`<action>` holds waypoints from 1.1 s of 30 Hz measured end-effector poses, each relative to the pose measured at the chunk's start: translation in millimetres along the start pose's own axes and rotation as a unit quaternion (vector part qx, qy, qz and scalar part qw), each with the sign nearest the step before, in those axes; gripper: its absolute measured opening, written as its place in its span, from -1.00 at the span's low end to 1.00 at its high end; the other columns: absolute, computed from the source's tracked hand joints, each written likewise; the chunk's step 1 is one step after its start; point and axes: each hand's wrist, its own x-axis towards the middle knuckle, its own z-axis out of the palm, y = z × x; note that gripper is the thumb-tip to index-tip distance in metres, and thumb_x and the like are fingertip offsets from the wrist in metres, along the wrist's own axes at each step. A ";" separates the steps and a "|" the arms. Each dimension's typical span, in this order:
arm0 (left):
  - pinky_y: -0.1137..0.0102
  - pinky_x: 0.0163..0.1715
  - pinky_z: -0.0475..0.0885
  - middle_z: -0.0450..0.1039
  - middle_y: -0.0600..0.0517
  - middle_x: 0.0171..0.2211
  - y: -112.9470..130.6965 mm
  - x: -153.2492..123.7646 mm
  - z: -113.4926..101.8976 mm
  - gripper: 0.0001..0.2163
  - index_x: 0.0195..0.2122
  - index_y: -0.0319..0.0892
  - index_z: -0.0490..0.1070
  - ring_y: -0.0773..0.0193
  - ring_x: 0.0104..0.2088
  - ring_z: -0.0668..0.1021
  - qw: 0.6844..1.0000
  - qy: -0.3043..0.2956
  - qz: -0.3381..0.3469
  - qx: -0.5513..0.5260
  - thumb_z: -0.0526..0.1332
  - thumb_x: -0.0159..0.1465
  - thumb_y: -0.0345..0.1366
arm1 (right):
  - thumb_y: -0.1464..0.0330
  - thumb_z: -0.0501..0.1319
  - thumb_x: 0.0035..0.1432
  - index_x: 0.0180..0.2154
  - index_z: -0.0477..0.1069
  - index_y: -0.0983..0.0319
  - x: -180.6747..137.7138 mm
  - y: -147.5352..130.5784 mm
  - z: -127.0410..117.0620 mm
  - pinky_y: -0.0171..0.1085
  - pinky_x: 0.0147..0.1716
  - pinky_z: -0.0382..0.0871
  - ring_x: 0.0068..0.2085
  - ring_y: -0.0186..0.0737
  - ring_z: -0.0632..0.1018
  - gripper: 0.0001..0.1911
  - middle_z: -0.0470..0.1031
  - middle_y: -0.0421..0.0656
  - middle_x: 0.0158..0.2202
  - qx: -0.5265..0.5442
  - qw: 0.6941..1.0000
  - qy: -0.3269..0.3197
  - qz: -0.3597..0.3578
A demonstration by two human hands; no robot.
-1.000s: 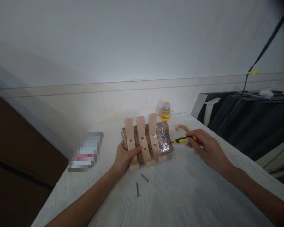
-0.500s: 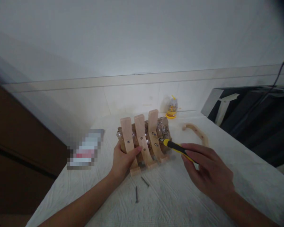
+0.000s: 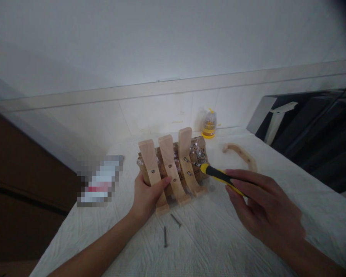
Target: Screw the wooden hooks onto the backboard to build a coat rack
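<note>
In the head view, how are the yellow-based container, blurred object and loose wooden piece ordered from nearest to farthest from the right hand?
1. Loose wooden piece: just beyond the right hand.
2. Yellow-based container: farther back.
3. Blurred object: far left.

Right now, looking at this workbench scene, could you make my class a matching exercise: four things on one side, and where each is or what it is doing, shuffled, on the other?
Column one
1. Left hand
2. Right hand
3. Two loose screws
4. Curved wooden piece

Column two
A. On the white cloth, nearer the person than the wrapped bundle
B. Gripping the wrapped bundle
C. Lying right of the wrapped bundle, beyond the other hand
D. Holding the yellow-and-black screwdriver

Right pairs: 1-B, 2-D, 3-A, 4-C
</note>
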 end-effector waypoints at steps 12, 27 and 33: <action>0.40 -0.40 0.54 0.58 0.03 -0.39 1.9 -0.2 0.6 -0.59 -0.30 -0.23 0.40 0.24 -0.41 0.60 1.000 0.012 0.010 0.023 0.44 -0.18 -0.26 | 0.59 0.23 0.06 -0.28 0.41 0.28 -1.5 -0.8 0.6 -0.44 -0.33 0.53 -0.32 -0.32 0.57 -0.83 0.53 -0.06 -0.30 0.017 0.999 0.006 -0.030; 0.43 -0.41 0.53 0.57 0.03 -0.38 0.3 0.3 1.4 -0.57 -0.29 -0.24 0.42 0.28 -0.42 0.59 1.000 0.021 0.000 -0.001 0.46 -0.19 -0.26 | 0.57 0.01 0.16 0.09 0.33 0.21 1.6 5.0 -9.7 -0.34 -0.39 0.57 -0.13 -0.19 0.58 -0.53 0.49 -0.02 -0.01 0.256 0.960 -0.113 0.020; 0.44 -0.42 0.53 0.56 0.05 -0.43 5.3 -2.3 5.0 -0.60 -0.35 -0.24 0.42 0.30 -0.45 0.58 1.000 0.016 0.006 -0.016 0.46 -0.23 -0.28 | 0.51 0.24 0.07 -0.02 0.44 0.13 -0.4 5.3 -9.1 -0.28 -0.34 0.59 -0.24 -0.20 0.61 -0.60 0.57 -0.10 -0.13 0.280 0.956 -0.066 0.058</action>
